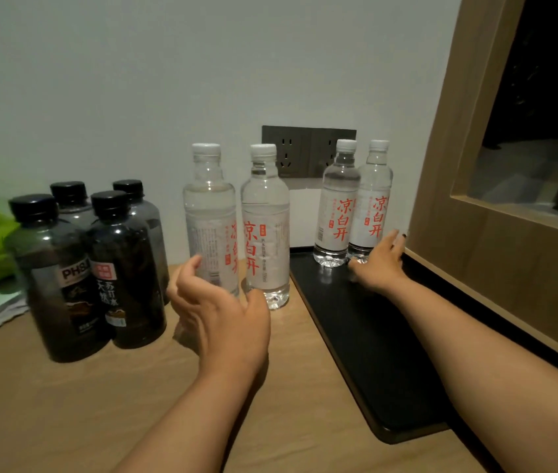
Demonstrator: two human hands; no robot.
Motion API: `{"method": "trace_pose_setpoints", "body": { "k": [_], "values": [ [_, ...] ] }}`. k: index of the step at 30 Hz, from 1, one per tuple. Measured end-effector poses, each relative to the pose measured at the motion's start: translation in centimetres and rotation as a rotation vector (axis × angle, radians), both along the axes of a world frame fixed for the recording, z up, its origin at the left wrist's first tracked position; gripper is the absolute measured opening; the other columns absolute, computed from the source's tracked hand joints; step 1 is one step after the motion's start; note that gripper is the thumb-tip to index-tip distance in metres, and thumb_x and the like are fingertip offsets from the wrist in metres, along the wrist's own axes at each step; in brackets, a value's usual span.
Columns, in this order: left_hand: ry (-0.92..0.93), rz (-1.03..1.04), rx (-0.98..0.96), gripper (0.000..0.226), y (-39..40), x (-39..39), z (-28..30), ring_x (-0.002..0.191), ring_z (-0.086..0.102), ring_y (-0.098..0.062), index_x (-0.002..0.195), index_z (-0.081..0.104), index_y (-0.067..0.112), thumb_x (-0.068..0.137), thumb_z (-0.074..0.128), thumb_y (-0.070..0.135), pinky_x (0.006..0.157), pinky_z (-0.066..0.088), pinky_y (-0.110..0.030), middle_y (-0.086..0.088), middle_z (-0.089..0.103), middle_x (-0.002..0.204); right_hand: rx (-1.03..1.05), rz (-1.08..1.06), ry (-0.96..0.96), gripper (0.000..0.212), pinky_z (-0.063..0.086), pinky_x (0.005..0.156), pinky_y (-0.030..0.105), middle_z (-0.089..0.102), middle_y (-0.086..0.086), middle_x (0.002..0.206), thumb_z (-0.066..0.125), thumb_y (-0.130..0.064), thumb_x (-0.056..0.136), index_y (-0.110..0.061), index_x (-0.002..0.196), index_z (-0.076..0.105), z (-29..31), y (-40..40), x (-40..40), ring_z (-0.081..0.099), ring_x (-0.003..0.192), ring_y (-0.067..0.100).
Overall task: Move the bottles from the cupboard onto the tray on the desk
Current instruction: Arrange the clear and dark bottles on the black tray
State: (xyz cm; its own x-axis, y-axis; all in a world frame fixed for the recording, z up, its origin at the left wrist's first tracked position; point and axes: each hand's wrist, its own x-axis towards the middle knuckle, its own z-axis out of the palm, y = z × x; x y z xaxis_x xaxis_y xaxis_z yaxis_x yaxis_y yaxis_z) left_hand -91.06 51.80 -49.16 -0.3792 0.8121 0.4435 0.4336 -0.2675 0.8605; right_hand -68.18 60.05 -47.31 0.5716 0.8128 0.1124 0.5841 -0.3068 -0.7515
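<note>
Just beyond the left hand [216,302], on the desk [134,404]: two clear water bottles [236,227], upright, long axis vertical, caps up, labels partly turned sideways. Probably full, so fairly heavy; thin plastic, smooth, a little soft under pressure. Best taken around the labelled middle. Left hand open, fingers curved, holding nothing. At the tips of the right hand [378,262]: two more bottles [354,203] upright at the far end of the black tray [373,353]. Right hand open, flat, perhaps touching one base. Further left, four dark bottles [90,268].
</note>
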Motion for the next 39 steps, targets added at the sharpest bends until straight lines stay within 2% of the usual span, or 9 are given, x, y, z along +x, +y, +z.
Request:
{"method": "trace_pose_setpoints", "body": {
  "k": [3, 7, 12, 17, 22, 27, 29, 34, 39],
  "values": [
    [-0.032, -0.038, -0.025, 0.088, 0.4, -0.2, 0.0, 0.134, 0.032, -0.024, 0.134, 0.007, 0.036, 0.077, 0.072, 0.023, 0.112, 0.027, -0.045, -0.006, 0.022, 0.146, 0.070, -0.062, 0.078, 0.100, 0.027, 0.114, 0.048, -0.010, 0.012, 0.159, 0.070, -0.012, 0.085, -0.012, 0.154, -0.003, 2.8, -1.9, -2.0, 0.016, 0.142, 0.039],
    [-0.151, -0.157, -0.106, 0.100, 1.3, -1.0, -0.3, 0.134, 0.038, -0.024, 0.143, 0.000, 0.036, 0.077, 0.074, 0.023, 0.111, 0.034, -0.045, -0.003, 0.036, 0.147, 0.271, 0.184, 0.055, 0.078, 0.040, 0.109, 0.048, 0.016, 0.005, 0.153, 0.067, -0.015, 0.086, -0.019, 0.149, 0.021, 5.2, -6.7, -6.4, 0.034, 0.134, 0.030],
    [-0.146, -0.137, -0.118, 0.099, 2.2, -2.3, 0.2, 0.129, 0.047, -0.023, 0.148, 0.010, 0.023, 0.076, 0.078, 0.021, 0.105, 0.040, -0.039, -0.003, 0.045, 0.143, 0.116, 0.404, 0.390, 0.061, 0.046, 0.096, 0.037, 0.039, 0.004, 0.145, 0.058, -0.013, 0.091, -0.018, 0.146, 0.030, 3.6, -10.2, -12.5, 0.048, 0.120, 0.023],
    [-0.080, -0.151, -0.125, 0.068, 2.8, -3.0, 0.3, 0.122, 0.055, -0.023, 0.132, 0.034, 0.018, 0.079, 0.076, 0.015, 0.090, 0.049, -0.034, -0.006, 0.051, 0.134, 0.221, 0.415, 0.277, 0.073, 0.038, 0.093, 0.022, 0.025, 0.000, 0.148, 0.058, 0.000, 0.089, -0.021, 0.148, 0.022, 1.4, -10.8, -14.5, 0.039, 0.132, 0.020],
    [-0.110, -0.330, -0.145, 0.070, 3.1, -4.3, 0.2, 0.118, 0.054, -0.017, 0.134, 0.038, 0.018, 0.077, 0.077, 0.010, 0.088, 0.049, -0.029, 0.000, 0.052, 0.130, 0.189, 0.510, 0.214, 0.081, 0.034, 0.101, 0.024, 0.024, -0.002, 0.148, 0.060, 0.000, 0.087, -0.026, 0.152, 0.018, 0.4, -10.9, -14.2, 0.037, 0.133, 0.016],
    [-0.269, -0.506, -0.153, 0.052, 2.8, -4.6, 0.4, 0.110, 0.060, -0.020, 0.125, 0.047, 0.014, 0.079, 0.072, 0.009, 0.088, 0.050, -0.033, -0.004, 0.063, 0.117, 0.193, 0.526, 0.236, 0.078, 0.035, 0.089, 0.018, 0.033, 0.000, 0.142, 0.067, -0.005, 0.086, -0.027, 0.149, 0.027, 0.4, -10.2, -13.2, 0.042, 0.108, 0.006],
    [-0.241, -0.588, -0.145, 0.043, 2.5, -4.3, 0.4, 0.107, 0.061, -0.019, 0.119, 0.050, 0.015, 0.081, 0.068, 0.008, 0.084, 0.051, -0.030, -0.003, 0.064, 0.112, 0.180, 0.542, 0.216, 0.083, 0.039, 0.088, 0.020, 0.035, -0.002, 0.140, 0.072, -0.007, 0.081, -0.031, 0.147, 0.028, 0.0, -9.9, -13.2, 0.046, 0.113, 0.008],
    [-0.199, -0.655, -0.122, 0.054, 2.3, -4.0, 0.4, 0.110, 0.059, -0.022, 0.109, 0.057, 0.022, 0.058, 0.067, 0.036, 0.088, 0.053, -0.035, -0.005, 0.062, 0.115, 0.180, 0.650, 0.128, 0.111, 0.046, 0.103, 0.036, 0.023, -0.001, 0.151, 0.080, -0.020, 0.065, -0.036, 0.150, 0.011, -0.2, -9.6, -13.4, 0.041, 0.133, 0.020],
    [-0.008, -0.447, -0.069, 0.067, 2.5, -3.8, 0.3, 0.121, 0.052, -0.020, 0.101, 0.058, 0.030, 0.045, 0.070, 0.066, 0.091, 0.054, -0.040, 0.004, 0.048, 0.133, 0.242, 0.606, 0.062, 0.108, 0.036, 0.092, 0.021, 0.016, -0.005, 0.144, 0.083, -0.024, 0.071, -0.034, 0.149, 0.009, -0.1, -10.1, -13.3, 0.039, 0.129, 0.017]
  ]
}}
